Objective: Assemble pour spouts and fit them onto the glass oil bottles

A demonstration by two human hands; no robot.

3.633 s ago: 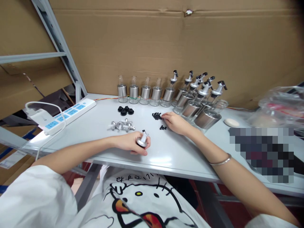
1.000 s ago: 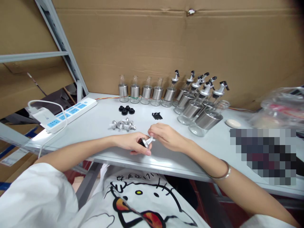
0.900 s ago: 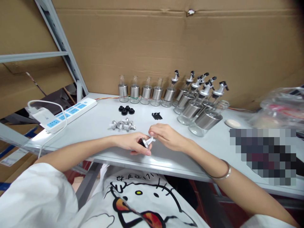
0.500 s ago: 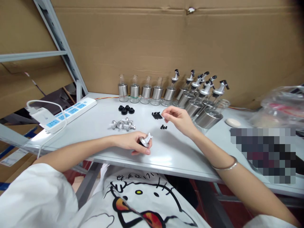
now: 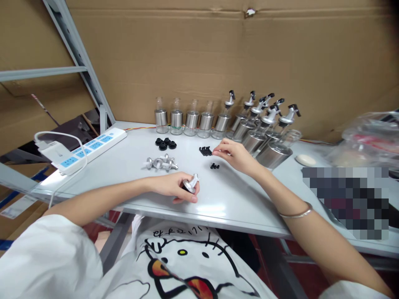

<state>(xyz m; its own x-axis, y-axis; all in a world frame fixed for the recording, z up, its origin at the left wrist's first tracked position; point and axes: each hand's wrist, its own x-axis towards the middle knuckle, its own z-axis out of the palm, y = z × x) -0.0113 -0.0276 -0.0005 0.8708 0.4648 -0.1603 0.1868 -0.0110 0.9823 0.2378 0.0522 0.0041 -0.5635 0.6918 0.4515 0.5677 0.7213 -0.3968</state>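
Note:
My left hand (image 5: 177, 187) is closed around a silver bottle pourer (image 5: 190, 185), whose spout points up and whose dark base shows between the fingers. Fingertips of my right hand (image 5: 232, 154) are pinched together at the right end of a row of small black levers (image 5: 205, 151); whether they hold one is hidden. Just below those fingers lie a few tiny black plugs (image 5: 215, 166). Several silver pourer tops (image 5: 162, 162) lie left of the levers, and black rubber stoppers (image 5: 165, 144) sit behind them.
Along the cardboard wall stand open glass bottles (image 5: 191, 120) with steel sleeves. To their right is a group of bottles (image 5: 254, 139) fitted with pourers. A white power strip (image 5: 93, 149) lies at left; a white oval object (image 5: 306, 160) and plastic bags (image 5: 368, 141) are at right.
My right hand has shifted slightly down, its fingertips now closer together beside the black levers. My left hand keeps hold of the pourer, nearly still.

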